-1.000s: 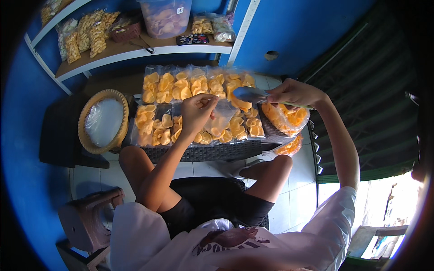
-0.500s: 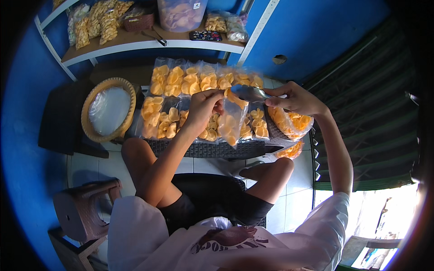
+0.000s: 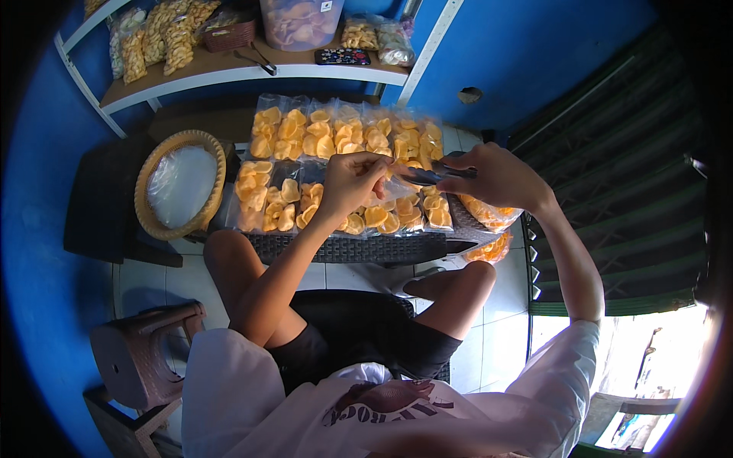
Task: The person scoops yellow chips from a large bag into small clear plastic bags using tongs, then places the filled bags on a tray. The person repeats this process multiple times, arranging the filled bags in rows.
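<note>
At twelve o'clock, above filled packs (image 3: 292, 131), the left hand (image 3: 355, 182) pinches a clear bag (image 3: 396, 190); at three o'clock from it, the right hand (image 3: 495, 177) grips tongs (image 3: 424, 177). Limp plastic slipping or folding against the metal could cause a spill.

Dark letters were printed across the front of the person's white shirt (image 3: 298, 424), low in the middle of the frame. They ran in a bent row just under a round, reddish-brown picture (image 3: 384, 395) on the cloth. The cloth had folds, so some of the letters were hard to make out. At the top of the frame, just left of the middle, a small white label (image 3: 327, 6) was on the side of a see-through tub (image 3: 298, 29). Its dark marks were too tiny to read.
</note>
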Available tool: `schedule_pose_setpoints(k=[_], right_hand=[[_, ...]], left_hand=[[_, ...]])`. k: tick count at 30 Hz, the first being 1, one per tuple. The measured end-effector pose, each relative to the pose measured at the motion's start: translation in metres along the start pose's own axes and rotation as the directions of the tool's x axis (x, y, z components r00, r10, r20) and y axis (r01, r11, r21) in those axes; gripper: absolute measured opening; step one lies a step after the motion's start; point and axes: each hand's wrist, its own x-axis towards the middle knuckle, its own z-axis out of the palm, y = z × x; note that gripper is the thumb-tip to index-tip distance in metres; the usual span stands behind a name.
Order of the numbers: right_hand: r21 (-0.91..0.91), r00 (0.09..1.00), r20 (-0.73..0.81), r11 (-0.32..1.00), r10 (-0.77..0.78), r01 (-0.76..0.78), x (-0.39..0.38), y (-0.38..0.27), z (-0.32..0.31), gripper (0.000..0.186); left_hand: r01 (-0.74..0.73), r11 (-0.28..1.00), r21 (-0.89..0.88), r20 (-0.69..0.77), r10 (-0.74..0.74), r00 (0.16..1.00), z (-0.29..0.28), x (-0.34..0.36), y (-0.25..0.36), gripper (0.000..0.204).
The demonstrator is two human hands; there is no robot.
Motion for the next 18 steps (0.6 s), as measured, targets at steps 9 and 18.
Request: schedule_pose_setpoints(k=[9,18], right_hand=[[-0.211,0.987,-0.113,0.973,-0.118,0.092,-0.013,-0.025,0.01,0.053],[-0.014,0.994,-0.035,0.995,-0.1,0.1,-0.002,-0.011,-0.015,0.051]], left_hand=[[0.022,0.999,-0.026,-0.01,-0.022,1.0,0.003,0.0,-0.008,0.021],[0.068,0.991,-0.111,-0.098,-0.079,0.992,-0.002,0.003,0.004,0.017]])
